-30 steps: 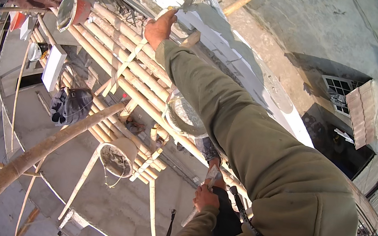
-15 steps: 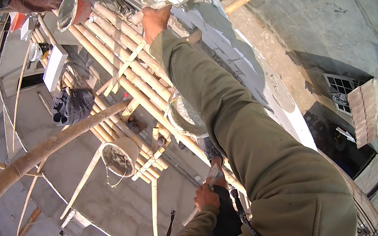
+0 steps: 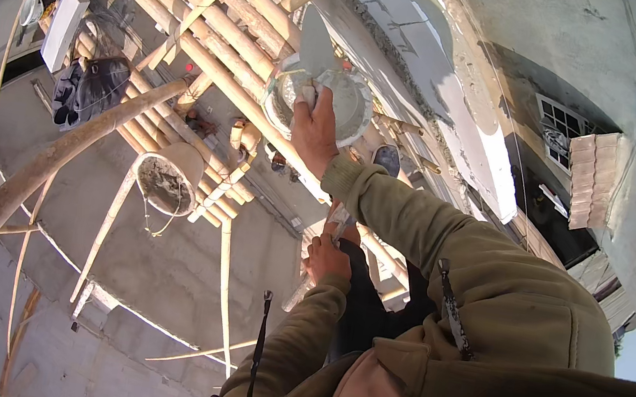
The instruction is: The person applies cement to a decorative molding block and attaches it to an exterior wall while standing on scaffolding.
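Note:
My right hand (image 3: 317,128) is closed round the handle of a trowel (image 3: 319,45), whose pointed grey blade lies over a bucket (image 3: 269,101) of wet mortar (image 3: 350,102). The bucket stands on the bamboo scaffold, just beyond my hand. Lower down, close to my body, my left hand (image 3: 327,261) is wrapped round a greyish, mortar-stained bar (image 3: 297,292). Part of that bar is hidden by my fingers, so its exact kind is unclear.
Bamboo poles (image 3: 218,44) form the scaffold deck, with gaps showing ground far below. A second mortar bucket (image 3: 192,164) hangs or stands left, behind a slanting pole (image 3: 62,158). Dark cloth (image 3: 94,88) and a white block (image 3: 63,31) lie farther left. A wall (image 3: 441,106) runs along the right.
My right hand has come down from the wall's edge to the mortar bucket, bringing the trowel over it. The view has shifted, and my left hand keeps its grip on the bar.

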`<state>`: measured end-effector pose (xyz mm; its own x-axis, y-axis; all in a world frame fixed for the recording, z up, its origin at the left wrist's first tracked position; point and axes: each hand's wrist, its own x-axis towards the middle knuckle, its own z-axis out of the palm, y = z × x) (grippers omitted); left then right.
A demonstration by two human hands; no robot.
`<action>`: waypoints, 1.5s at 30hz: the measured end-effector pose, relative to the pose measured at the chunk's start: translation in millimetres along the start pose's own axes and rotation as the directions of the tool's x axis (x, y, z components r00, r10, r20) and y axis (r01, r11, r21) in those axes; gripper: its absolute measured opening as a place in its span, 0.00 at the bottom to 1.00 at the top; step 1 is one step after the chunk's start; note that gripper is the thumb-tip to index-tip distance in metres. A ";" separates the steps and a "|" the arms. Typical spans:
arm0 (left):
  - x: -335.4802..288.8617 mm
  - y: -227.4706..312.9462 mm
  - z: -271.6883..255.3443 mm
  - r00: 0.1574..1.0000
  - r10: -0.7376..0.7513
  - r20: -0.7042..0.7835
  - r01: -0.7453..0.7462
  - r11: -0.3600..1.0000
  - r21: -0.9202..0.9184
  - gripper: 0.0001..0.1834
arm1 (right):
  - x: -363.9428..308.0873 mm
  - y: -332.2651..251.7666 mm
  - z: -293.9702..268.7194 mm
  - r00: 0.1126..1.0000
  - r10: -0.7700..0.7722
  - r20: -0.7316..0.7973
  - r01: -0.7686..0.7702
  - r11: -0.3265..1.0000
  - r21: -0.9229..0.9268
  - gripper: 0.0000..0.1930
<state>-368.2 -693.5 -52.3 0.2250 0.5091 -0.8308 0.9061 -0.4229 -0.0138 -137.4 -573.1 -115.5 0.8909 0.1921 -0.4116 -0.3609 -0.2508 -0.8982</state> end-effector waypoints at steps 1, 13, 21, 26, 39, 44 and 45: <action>1.3 0.8 4.6 1.000 -0.001 0.017 0.001 1.000 0.012 0.16 | -26.1 27.8 -30.9 0.998 0.044 0.046 -0.038 0.991 -0.126 0.18; 0.4 19.2 15.2 0.998 0.045 0.044 -0.046 0.998 0.035 0.14 | 49.9 189.1 -115.3 0.774 0.556 0.302 -0.339 0.767 -0.545 0.19; 2.1 11.1 3.2 0.999 0.033 0.024 -0.035 0.996 0.083 0.16 | -2.8 86.6 -163.3 0.826 0.387 0.409 -0.446 0.893 0.057 0.26; 6.0 15.6 -8.9 0.997 0.076 -0.014 -0.074 0.993 0.090 0.16 | 93.5 9.9 -122.2 0.962 0.181 0.203 -0.252 0.874 0.414 0.20; 12.0 11.5 -17.3 0.990 0.119 -0.074 -0.116 0.992 0.043 0.15 | 264.3 -160.5 82.0 0.955 0.111 -0.275 0.015 0.907 0.421 0.28; 14.3 -16.9 -40.2 0.984 -0.010 -0.176 0.007 1.000 -0.018 0.14 | 71.8 -164.1 64.7 0.988 0.084 0.128 -0.135 0.872 0.470 0.19; 9.5 -27.3 -42.7 0.981 -0.037 -0.189 0.032 0.999 -0.026 0.14 | 23.6 -171.1 37.3 0.975 0.162 0.152 -0.213 0.876 0.432 0.20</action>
<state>-375.5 -645.1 -36.0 0.2552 0.6565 -0.7098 0.9220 -0.3864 -0.0258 -64.8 -490.3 22.8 0.7684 0.2910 -0.5699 -0.6249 0.1497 -0.7662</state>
